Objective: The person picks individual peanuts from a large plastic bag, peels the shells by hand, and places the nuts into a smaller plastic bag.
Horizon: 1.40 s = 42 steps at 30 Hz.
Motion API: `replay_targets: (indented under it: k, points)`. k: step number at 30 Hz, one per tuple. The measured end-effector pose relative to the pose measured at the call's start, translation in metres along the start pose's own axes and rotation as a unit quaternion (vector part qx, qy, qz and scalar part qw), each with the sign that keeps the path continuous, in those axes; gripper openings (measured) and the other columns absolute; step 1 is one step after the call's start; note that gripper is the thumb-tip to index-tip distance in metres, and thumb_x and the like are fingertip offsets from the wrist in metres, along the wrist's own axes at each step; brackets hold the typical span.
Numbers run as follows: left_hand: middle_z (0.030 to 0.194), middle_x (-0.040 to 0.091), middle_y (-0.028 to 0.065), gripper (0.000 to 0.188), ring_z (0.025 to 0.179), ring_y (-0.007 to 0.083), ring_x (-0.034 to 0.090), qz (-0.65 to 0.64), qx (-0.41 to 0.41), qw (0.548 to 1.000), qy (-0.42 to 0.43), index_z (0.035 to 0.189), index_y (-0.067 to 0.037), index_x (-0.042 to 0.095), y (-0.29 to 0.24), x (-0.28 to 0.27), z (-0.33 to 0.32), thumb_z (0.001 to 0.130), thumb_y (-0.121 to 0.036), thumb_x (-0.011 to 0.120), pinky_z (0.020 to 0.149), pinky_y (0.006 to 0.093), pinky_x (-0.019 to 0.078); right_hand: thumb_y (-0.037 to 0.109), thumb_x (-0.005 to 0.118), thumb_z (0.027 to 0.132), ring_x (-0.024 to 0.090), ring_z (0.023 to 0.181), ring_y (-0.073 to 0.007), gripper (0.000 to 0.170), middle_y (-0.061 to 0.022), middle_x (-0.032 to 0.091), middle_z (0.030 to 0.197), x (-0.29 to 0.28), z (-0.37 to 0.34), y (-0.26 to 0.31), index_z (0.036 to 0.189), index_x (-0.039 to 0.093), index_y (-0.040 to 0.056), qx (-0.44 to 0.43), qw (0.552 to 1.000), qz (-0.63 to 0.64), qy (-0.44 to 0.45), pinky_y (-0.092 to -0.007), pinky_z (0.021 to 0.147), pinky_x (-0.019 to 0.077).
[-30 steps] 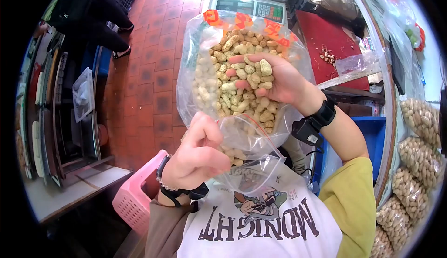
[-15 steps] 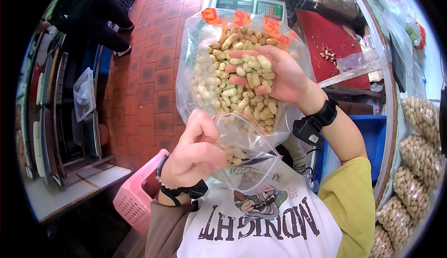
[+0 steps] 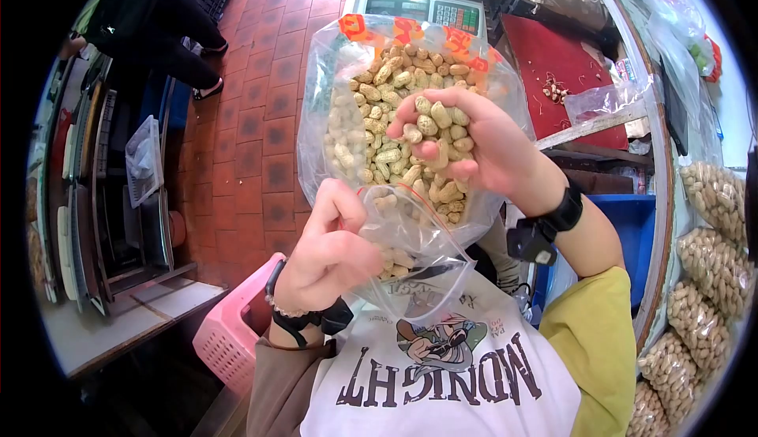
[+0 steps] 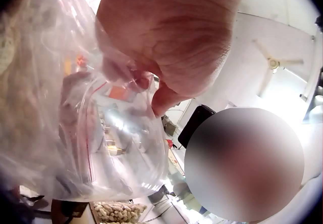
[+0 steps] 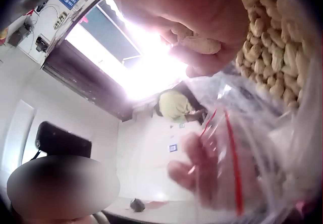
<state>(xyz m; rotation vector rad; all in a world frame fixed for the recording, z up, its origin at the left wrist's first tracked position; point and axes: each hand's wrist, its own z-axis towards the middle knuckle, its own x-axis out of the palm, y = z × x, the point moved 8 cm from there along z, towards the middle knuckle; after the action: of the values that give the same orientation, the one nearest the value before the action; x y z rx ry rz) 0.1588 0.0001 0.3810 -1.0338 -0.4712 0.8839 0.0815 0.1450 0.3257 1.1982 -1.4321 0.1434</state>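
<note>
A large clear plastic bag [image 3: 320, 121] with orange lettering lies wide at the top, full of unshelled peanuts [image 3: 387, 157]. Over it my right hand [image 3: 493, 141] cups a handful of peanuts [image 3: 442, 125], palm up with the fingers curled round them. Lower down, my left hand [image 3: 328, 251] pinches the edge of a small zip bag [image 3: 430, 283] with a red seal line. Some peanuts [image 3: 395, 262] show through or inside this small bag. In the left wrist view the zip bag [image 4: 128, 133] hangs from the thumb and fingers, its mouth spread.
A weighing scale [image 3: 418, 7] stands behind the big bag. Filled peanut bags [image 3: 699, 311] line the right side. A pink basket [image 3: 229, 342] is at lower left, a blue bin [image 3: 624, 236] at right. Another person's legs [image 3: 178, 26] show at upper left.
My right hand has curled its fingers round the peanuts and drawn slightly toward me, up from the heap. The left hand has stayed nearly in place with the zip bag.
</note>
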Motion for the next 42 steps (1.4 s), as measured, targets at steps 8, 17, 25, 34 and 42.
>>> replay_targets:
  k: [8,17,25,34,42]
  points:
    - [0.092,0.030,0.0053,0.004,0.084,0.0202,0.033,-0.006,0.004,0.998,-0.057,0.086,-0.008,0.058,0.004,0.001,0.002,0.089,-0.011,0.059,0.080,0.0313,0.0307,0.032,0.044,0.098,0.057,0.069,-0.0084,0.033,-0.0073,0.059,0.090,0.075,-0.032,-0.032,0.103,0.057,0.0023,-0.001,0.998,-0.020,-0.063,-0.0186,0.042,0.0388]
    - [0.096,0.031,0.0056,0.017,0.090,0.0226,0.040,-0.110,0.047,0.989,-0.091,0.085,-0.009,0.057,-0.003,-0.004,-0.002,0.096,-0.021,0.053,0.089,0.0394,0.0363,0.031,0.038,0.098,0.055,0.103,-0.0181,0.040,-0.0087,0.058,0.106,0.080,-0.031,-0.045,0.109,0.059,-0.0005,-0.036,0.998,-0.048,-0.009,-0.0330,0.092,0.0427]
    - [0.096,0.038,0.0068,0.019,0.096,0.0244,0.047,-0.136,0.060,0.977,-0.152,0.075,-0.008,0.056,-0.004,-0.013,-0.004,0.092,-0.017,0.061,0.088,0.0412,0.0414,0.040,0.032,0.097,0.048,0.117,-0.0186,0.056,-0.0093,0.058,0.121,0.086,-0.036,-0.032,0.121,0.059,-0.0029,-0.022,0.997,-0.067,0.039,-0.0351,0.102,0.0334]
    - [0.091,0.031,0.0031,0.016,0.085,0.0196,0.032,-0.093,0.051,0.986,-0.130,0.080,-0.010,0.061,-0.001,-0.016,-0.009,0.092,-0.021,0.059,0.083,0.0331,0.0303,0.046,0.044,0.097,0.047,0.127,-0.0277,0.059,-0.0137,0.051,0.133,0.083,-0.055,-0.005,0.142,0.038,0.0083,0.034,0.987,-0.154,-0.008,-0.0425,0.105,0.0368]
    - [0.085,0.038,0.0035,0.018,0.083,0.0221,0.040,-0.083,0.019,0.996,0.023,0.071,-0.010,0.059,-0.014,-0.012,-0.009,0.088,-0.014,0.062,0.078,0.0362,0.0349,0.009,0.058,0.087,0.065,0.088,-0.0284,0.023,-0.0136,0.064,0.101,0.017,-0.010,0.042,0.109,0.059,0.0028,-0.271,0.600,-0.747,-0.089,-0.0376,0.074,0.0516]
